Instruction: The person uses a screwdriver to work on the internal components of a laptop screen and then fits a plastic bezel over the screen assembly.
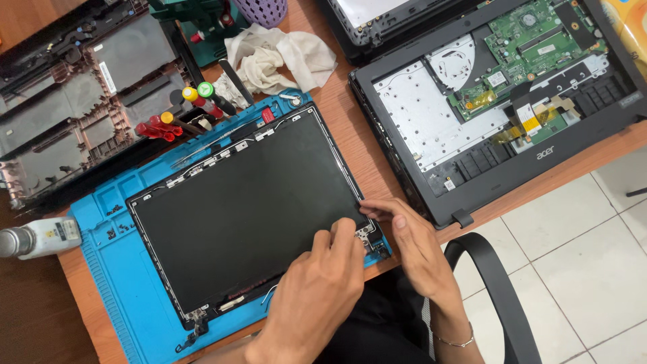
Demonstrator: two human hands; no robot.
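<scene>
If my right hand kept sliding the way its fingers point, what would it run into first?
The right hand points up-left along the edge of the dark laptop screen panel. Likely first: the screwdrivers at the blue mat top, though height is unclear.

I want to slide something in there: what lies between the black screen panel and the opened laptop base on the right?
In the head view, only a bare strip of wooden table separates the screen panel from the laptop base; nearer the person, the right hand crosses it.

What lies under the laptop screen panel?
A blue repair mat lies under the laptop screen panel, showing around its edges. The covered mat surface is hidden; both hands' fingers hide one corner.
</scene>
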